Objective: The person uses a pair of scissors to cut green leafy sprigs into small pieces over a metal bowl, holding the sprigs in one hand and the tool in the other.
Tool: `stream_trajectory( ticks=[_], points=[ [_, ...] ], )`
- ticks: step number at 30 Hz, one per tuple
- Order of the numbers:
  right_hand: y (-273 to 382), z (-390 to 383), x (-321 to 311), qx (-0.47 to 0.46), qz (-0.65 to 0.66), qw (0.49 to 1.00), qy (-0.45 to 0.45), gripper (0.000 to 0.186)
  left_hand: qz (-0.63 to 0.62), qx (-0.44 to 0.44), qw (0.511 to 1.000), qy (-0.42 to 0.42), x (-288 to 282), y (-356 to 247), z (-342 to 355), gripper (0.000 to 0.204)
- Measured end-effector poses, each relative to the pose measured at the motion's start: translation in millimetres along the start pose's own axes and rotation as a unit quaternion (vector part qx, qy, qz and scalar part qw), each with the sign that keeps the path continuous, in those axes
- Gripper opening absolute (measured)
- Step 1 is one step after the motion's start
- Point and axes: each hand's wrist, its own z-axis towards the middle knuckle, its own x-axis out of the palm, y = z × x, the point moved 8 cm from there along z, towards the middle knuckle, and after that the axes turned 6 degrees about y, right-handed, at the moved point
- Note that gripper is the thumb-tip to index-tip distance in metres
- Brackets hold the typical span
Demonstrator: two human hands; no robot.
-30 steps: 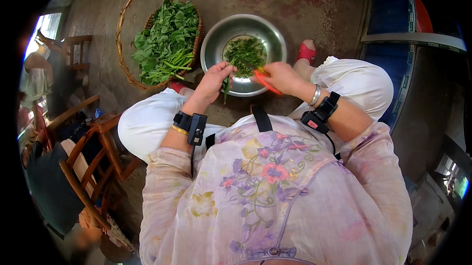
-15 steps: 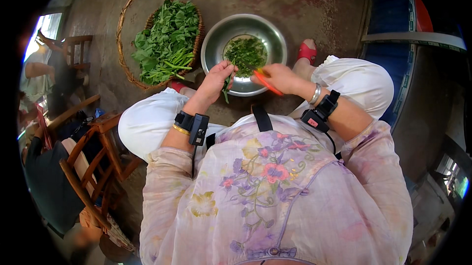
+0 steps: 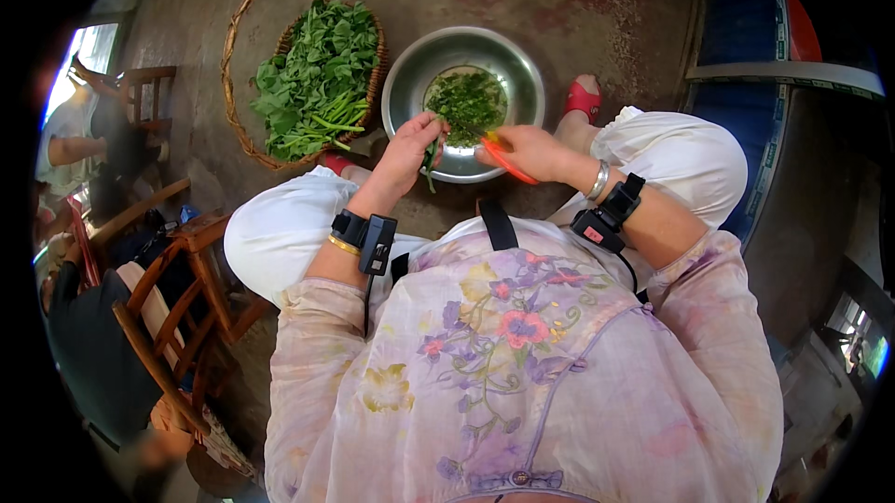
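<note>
My left hand is closed around a small bunch of green leafy stems, held over the near left rim of a steel basin. The stems hang below my fingers. Finely cut greens lie in shallow liquid at the bottom of the basin. To the right, my right hand grips what look like orange-handled scissors above the near right rim. Its fingers hide most of them, and the blades cannot be made out. The two hands are a short distance apart.
A wicker basket with a tall hoop handle, heaped with leafy greens, stands left of the basin. Wooden chairs and other people are at the left. A blue panel runs along the right.
My right hand has shifted slightly, and the orange scissors have turned a little in it. My left hand, still on the stems, has hardly moved. Basin and basket are unchanged.
</note>
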Motion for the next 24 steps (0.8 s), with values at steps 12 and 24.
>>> stream_trajectory(
  ticks=[12, 24],
  points=[
    [-2, -1, 0, 0.035, -0.011, 0.999, 0.032, 0.06, 0.0, 0.007, 1.0, -0.013, -7, 2, 1, 0.016],
    [8, -1, -1, 0.012, -0.053, 0.998, 0.029, 0.052, 0.027, 0.037, 0.998, -0.046, -6, 1, 2, 0.017]
  ],
)
